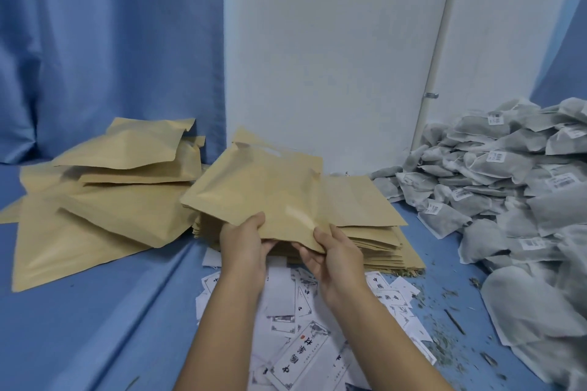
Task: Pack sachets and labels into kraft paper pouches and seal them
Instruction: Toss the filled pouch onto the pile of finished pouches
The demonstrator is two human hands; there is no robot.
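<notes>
Printed labels [305,349] lie scattered under our forearms. Just beyond them we hold one kraft pouch [263,190] by its near edge, left hand [244,244] and right hand [336,257] each pinching it. It stretches away from us, tilted, above the stack of flat pouches [374,238]. Sachets [508,174] heap to the right, nearer our right hand. Puffed pouches [104,200] lie left. Blue cloth covers the counter [95,327], with a curtain [95,41] and pale wall [333,41] behind.
</notes>
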